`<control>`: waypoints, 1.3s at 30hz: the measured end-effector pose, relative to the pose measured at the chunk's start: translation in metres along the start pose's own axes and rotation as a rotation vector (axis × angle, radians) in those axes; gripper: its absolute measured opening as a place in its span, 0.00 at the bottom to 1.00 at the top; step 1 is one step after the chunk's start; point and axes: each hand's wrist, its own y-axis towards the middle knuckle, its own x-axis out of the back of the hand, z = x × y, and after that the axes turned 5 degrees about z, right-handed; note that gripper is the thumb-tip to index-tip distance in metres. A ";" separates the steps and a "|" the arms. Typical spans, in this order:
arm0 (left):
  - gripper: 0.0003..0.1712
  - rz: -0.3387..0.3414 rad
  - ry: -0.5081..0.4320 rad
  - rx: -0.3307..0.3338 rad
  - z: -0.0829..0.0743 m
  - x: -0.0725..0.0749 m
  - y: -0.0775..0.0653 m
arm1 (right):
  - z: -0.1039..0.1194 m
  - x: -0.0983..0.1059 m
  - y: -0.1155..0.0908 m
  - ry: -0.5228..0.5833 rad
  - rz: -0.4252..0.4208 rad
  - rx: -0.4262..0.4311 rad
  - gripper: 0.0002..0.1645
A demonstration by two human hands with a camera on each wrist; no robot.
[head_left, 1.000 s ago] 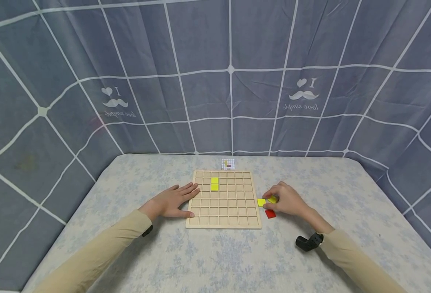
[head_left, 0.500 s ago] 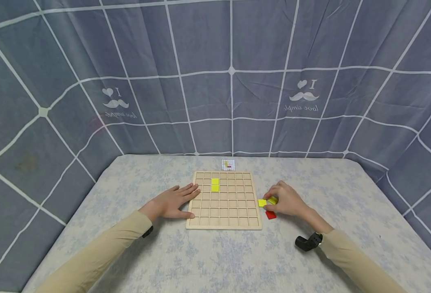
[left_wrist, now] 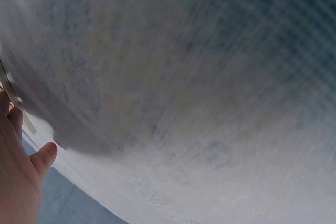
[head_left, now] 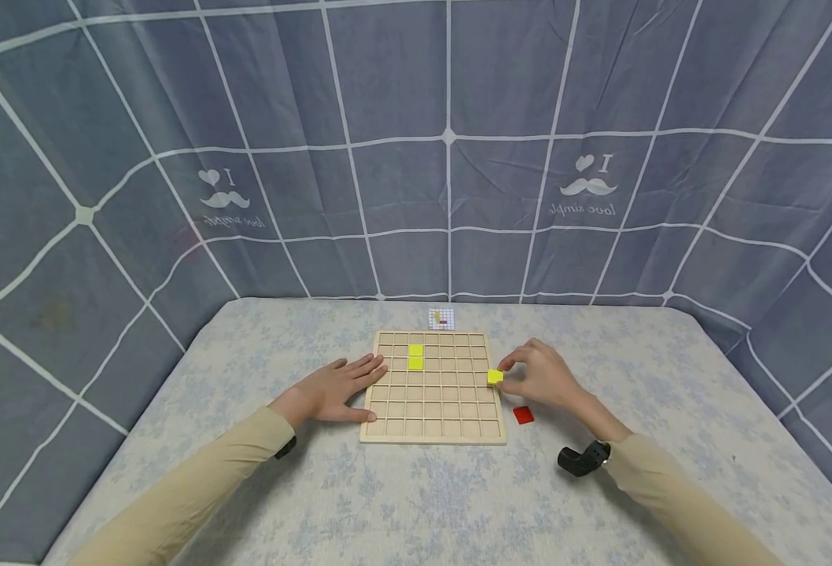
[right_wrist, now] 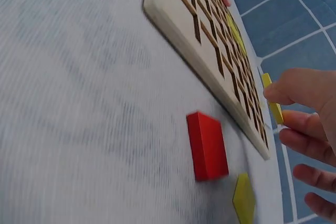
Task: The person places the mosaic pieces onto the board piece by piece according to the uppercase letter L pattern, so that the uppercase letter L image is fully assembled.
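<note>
My right hand (head_left: 545,379) pinches a yellow square tile (head_left: 495,377) between thumb and fingers, over the right edge of the wooden grid board (head_left: 432,439). In the right wrist view the held yellow tile (right_wrist: 273,100) is tilted on edge, clear of the board. My left hand (head_left: 334,391) rests with spread, straight fingers on the board's left edge; the left wrist view shows only part of that left hand (left_wrist: 21,166). Two yellow tiles (head_left: 416,357) sit one behind the other in cells near the far side of the board.
A red tile (head_left: 523,415) lies on the cloth right of the board. Another yellow tile (right_wrist: 244,200) lies near it, hidden by the hand in the head view. A small printed grid card (head_left: 440,318) lies behind the board. A blue curtain (head_left: 402,181) surrounds the table.
My right hand has lifted a yellow tile off the cloth and carried it slightly left and away, to the board's right edge. The left hand has stayed in place.
</note>
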 end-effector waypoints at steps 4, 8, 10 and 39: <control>0.52 -0.004 -0.007 -0.002 0.000 0.000 0.000 | 0.011 -0.004 0.009 0.007 0.000 -0.012 0.14; 0.51 0.003 -0.003 0.006 0.000 -0.001 -0.001 | 0.023 -0.009 0.020 0.020 -0.004 -0.022 0.17; 0.51 0.004 -0.004 0.006 0.000 0.000 -0.001 | 0.029 -0.012 0.027 0.038 -0.003 -0.025 0.17; 0.50 -0.008 -0.017 -0.017 -0.004 0.004 -0.003 | 0.079 -0.061 0.079 0.115 0.125 0.017 0.13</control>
